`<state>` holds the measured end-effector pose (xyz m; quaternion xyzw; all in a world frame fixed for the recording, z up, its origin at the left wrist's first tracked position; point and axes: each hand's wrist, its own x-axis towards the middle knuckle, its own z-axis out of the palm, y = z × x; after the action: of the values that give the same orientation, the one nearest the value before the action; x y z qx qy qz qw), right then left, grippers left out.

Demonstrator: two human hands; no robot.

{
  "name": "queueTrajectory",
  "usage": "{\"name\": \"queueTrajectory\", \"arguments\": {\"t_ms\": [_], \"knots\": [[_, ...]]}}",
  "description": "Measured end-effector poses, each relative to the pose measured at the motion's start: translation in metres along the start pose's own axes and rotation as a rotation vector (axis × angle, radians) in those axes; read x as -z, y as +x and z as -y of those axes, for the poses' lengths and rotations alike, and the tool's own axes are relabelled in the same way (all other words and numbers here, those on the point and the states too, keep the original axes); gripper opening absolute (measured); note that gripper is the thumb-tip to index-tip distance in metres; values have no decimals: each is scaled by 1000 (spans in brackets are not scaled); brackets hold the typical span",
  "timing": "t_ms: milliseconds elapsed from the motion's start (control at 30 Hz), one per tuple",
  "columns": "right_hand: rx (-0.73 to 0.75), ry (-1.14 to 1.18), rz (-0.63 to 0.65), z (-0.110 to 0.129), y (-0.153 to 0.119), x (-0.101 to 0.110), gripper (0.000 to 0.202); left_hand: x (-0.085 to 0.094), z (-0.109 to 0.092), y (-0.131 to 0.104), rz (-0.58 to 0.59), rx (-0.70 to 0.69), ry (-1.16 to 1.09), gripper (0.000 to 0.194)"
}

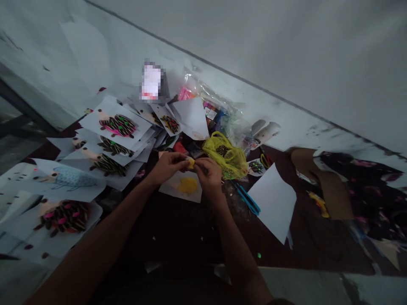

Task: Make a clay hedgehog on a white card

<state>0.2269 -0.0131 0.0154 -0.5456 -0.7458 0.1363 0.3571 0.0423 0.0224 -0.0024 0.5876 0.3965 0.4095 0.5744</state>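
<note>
Between my two hands a small yellow piece [191,163] is pinched, just above a white paper. My left hand [171,166] is closed on its left side, fingertips pressed to it. On the other side my right hand [208,173] also grips it with closed fingers. Below them the white paper [193,198] lies on the dark table and bears a flat yellow patch [187,185] with a pale shape to its left. A yellow mesh bag [233,161] with dark pieces inside stands just right of my hands.
Stacked hedgehog pictures [117,125] cover the left side. Blue scissors [248,198] lie beside a white sheet [275,203] on the right. A pixelated upright object [151,82] and clear plastic packaging [219,106] stand near the wall. Brown cardboard [335,192] and dark cloth [369,190] lie far right.
</note>
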Motion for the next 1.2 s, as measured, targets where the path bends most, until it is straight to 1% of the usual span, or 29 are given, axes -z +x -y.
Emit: {"name": "queueTrajectory", "arguments": {"t_ms": [133,267,367,467,633,767,900,1067,1200], "knots": [[64,-2,-38,-5,-2,1,14,-2,-2,-1,20,14,26,40],[150,-29,-90,-6,-6,-5,14,-6,-1,-2,8,17,61,37],[150,-98,-92,-5,-8,-9,17,-7,0,-2,-5,1,91,34],[151,-146,-105,-4,-9,-10,19,-6,0,-2,25,-7,90,33],[179,-179,-130,-4,-10,-9,16,-5,4,-1,63,-7,52,33],[181,-163,-150,-6,-10,-8,18,-10,6,0,38,10,-26,35],[167,-133,-150,-9,-11,-7,17,-11,4,-1,37,25,-124,40],[170,-86,-169,-8,-11,-8,16,-11,2,-2,10,47,-169,38],[198,-109,-161,-7,-12,-12,16,-11,3,-1,-35,35,-184,38]]}}
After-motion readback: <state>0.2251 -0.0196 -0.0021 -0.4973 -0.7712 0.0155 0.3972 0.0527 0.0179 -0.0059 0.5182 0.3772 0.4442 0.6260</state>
